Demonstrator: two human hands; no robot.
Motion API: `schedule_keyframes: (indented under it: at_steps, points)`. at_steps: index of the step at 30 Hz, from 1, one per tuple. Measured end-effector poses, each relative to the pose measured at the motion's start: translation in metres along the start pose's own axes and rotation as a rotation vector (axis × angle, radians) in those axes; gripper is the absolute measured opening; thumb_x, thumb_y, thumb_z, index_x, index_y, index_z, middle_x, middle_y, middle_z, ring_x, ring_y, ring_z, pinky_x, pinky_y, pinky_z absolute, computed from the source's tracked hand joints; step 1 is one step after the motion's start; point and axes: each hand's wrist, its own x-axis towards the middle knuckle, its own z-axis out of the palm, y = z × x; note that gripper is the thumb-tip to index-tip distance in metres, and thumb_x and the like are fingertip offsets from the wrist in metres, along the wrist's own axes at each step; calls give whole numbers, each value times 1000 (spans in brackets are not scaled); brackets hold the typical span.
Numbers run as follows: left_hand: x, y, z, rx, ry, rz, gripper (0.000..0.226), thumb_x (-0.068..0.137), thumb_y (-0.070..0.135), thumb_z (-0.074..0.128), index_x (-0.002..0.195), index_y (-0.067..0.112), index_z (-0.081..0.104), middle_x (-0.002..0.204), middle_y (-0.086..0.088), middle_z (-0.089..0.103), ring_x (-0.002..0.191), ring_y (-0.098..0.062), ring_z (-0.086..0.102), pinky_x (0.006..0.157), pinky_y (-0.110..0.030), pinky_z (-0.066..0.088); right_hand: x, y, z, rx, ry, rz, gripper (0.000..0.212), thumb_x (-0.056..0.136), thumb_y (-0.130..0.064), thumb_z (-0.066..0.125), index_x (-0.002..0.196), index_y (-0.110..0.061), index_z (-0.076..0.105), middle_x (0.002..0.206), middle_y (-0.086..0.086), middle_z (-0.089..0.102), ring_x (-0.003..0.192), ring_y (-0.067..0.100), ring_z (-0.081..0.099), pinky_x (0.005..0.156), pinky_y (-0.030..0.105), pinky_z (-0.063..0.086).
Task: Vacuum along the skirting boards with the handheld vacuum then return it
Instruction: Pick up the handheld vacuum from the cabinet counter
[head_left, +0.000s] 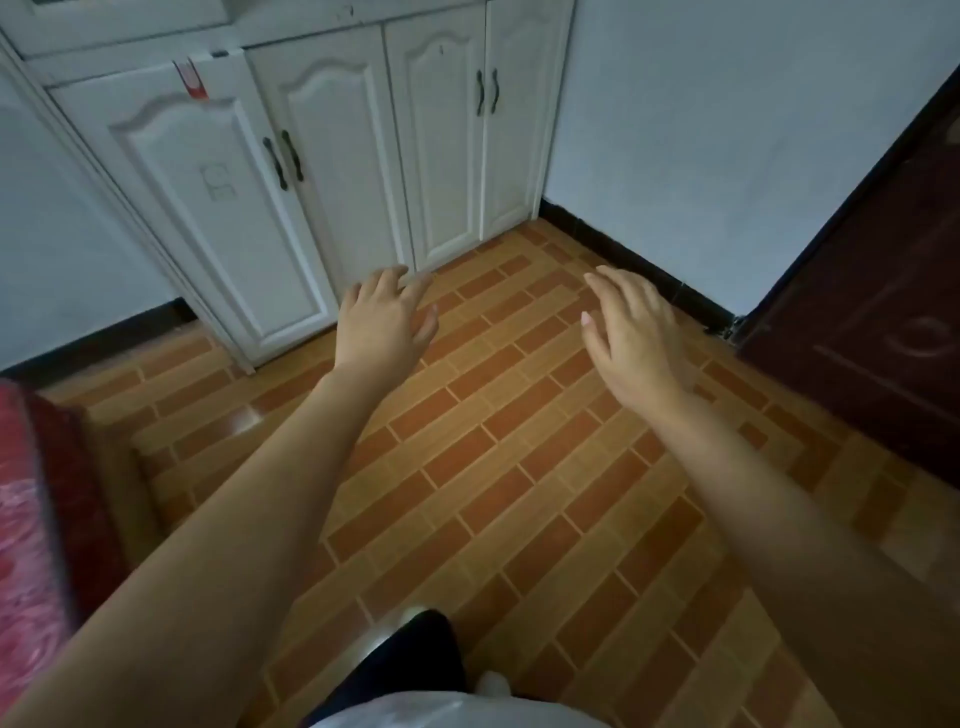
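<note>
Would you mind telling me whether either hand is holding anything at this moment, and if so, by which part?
Nothing is held. The left hand and the right hand both hang empty over the tiled floor, fingers relaxed. No vacuum is in view.

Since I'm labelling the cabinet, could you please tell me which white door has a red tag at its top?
The leftmost door: the red tag hangs over its top edge, and none of the others has one.

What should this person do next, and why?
Probably fetch the vacuum: the left hand and right hand are open and empty, no vacuum is in view, and the dark skirting board lies just ahead.
</note>
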Motion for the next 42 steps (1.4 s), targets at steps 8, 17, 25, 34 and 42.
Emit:
schedule_keyframes:
  at_steps: [8,17,25,34,42]
  points:
    - [70,-20,20,-34,-23,42,45,97,33,42,139,19,43,141,-10,44,133,-27,35,110,-41,26,62,21,25,-26,21,-65,42,97,-23,42,136,-5,43,141,14,44,132,30,37,107,43,30]
    - [206,-51,45,-104,-27,53,44,97,32,42,139,19,43,141,-8,44,133,-24,36,107,-40,30,189,40,75,-22,4,-47,41,97,-23,41,135,-6,44,140,13,45,131,28,39,107,42,29]
    - [326,-82,62,-58,-43,63,45,97,32,43,139,17,43,141,-12,45,132,-28,37,107,-43,30,293,65,101,-12,59,-20,46,95,-28,33,131,-4,49,133,15,51,125,30,44,101,45,35]
    - [436,-83,97,-33,-12,63,44,97,31,42,139,16,44,141,-12,45,132,-28,38,107,-42,30,398,113,141,-2,96,-50,45,94,-27,33,125,-3,53,129,16,55,120,31,49,98,45,38]
    - [570,-50,126,6,16,13,45,96,30,44,138,14,45,140,-14,46,130,-30,40,106,-45,32,518,190,165,22,94,-59,51,92,-34,27,127,-6,53,131,14,54,122,31,48,100,46,37]
